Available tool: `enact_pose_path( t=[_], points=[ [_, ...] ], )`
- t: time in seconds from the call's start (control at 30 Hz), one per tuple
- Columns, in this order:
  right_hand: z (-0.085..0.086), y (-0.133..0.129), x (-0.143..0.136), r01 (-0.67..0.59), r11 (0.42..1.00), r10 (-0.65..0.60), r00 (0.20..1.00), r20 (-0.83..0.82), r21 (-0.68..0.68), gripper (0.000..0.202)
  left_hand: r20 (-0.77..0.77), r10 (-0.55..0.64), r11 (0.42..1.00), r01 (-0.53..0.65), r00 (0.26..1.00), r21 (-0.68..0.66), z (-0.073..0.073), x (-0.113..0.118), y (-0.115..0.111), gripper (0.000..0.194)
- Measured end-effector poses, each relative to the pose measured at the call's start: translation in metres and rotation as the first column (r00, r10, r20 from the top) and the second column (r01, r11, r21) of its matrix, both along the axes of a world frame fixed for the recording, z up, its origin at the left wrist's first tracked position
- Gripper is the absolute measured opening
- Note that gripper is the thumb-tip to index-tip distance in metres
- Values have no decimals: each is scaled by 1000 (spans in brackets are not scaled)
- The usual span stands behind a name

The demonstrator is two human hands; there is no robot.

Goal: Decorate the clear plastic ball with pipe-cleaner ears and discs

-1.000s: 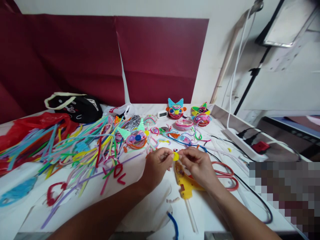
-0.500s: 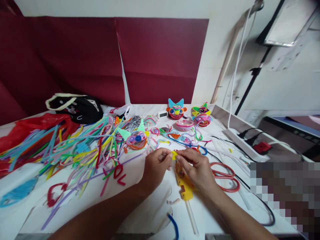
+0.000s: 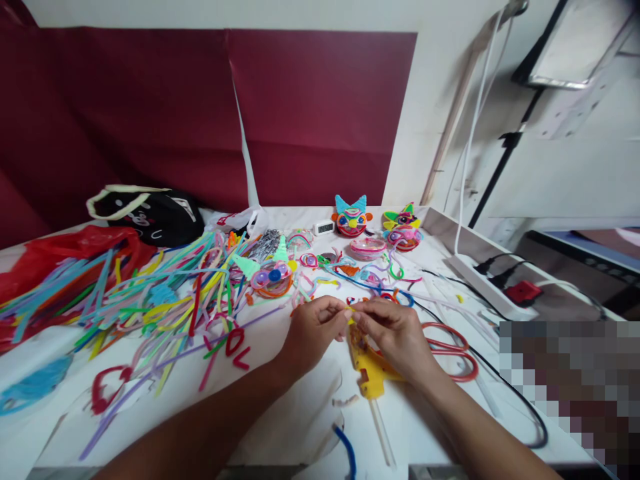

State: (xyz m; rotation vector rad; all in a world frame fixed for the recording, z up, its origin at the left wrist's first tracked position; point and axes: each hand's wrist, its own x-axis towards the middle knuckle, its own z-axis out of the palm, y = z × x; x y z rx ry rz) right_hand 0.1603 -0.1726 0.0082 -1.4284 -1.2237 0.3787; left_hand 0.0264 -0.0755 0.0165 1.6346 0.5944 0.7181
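A small yellow piece (image 3: 351,310) is pinched between the fingertips of both hands, mostly covered by them. My left hand (image 3: 315,333) closes on it from the left and my right hand (image 3: 393,330) from the right. Under and beside my right hand lies a yellow glue gun (image 3: 371,373), a clear glue stick (image 3: 383,433) coming out of its end toward the front edge. Red-handled scissors (image 3: 463,367) rest just right of my right wrist. Short of my left forearm, a blue pipe cleaner (image 3: 346,450) lies near the table's front edge.
Many coloured pipe cleaners (image 3: 185,293) spread over the left side. Decorated faces (image 3: 352,220) stand at the back by a small white clock (image 3: 324,228). A black bag (image 3: 155,217) sits back left. A power strip (image 3: 493,290) and cables run along the right.
The fingertips of both hands have drawn closer together, and less of the yellow piece shows between them. The view has shifted slightly.
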Motion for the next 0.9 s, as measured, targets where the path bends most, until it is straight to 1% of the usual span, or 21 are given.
enact_pose_path(
  t=[0.1,0.23,0.3,0.43,0.53,0.63,0.7,0.8,0.9],
  points=[
    [1,0,0,-17,1000,17,999,38,3,19,-77,-3,997,9,997,78,3,-3,2,16],
    [1,0,0,-22,1000,22,994,104,-1,20,-113,-8,991,23,994,132,7,-5,2,16],
    [0,0,1,-37,999,39,997,63,-35,20,-111,-3,988,20,994,152,7,-5,2,17],
    [1,0,4,-32,994,17,990,-136,-108,25,-92,24,987,-9,995,160,6,-5,3,17],
    [2,-1,6,-16,992,-6,985,-170,-126,25,-84,34,988,-21,996,153,5,-4,4,16],
    [4,-1,6,3,993,-15,995,-103,-121,23,-85,32,991,-20,996,136,5,-4,3,15],
    [5,-2,5,24,995,-27,999,-33,-93,21,-85,36,991,-25,996,132,5,-3,3,15],
    [8,-3,3,56,998,-55,990,129,-5,16,-82,38,991,-27,996,132,3,-3,4,14],
    [10,-4,4,56,994,-85,939,334,95,13,-84,29,988,-15,996,155,2,-3,4,14]
  ],
)
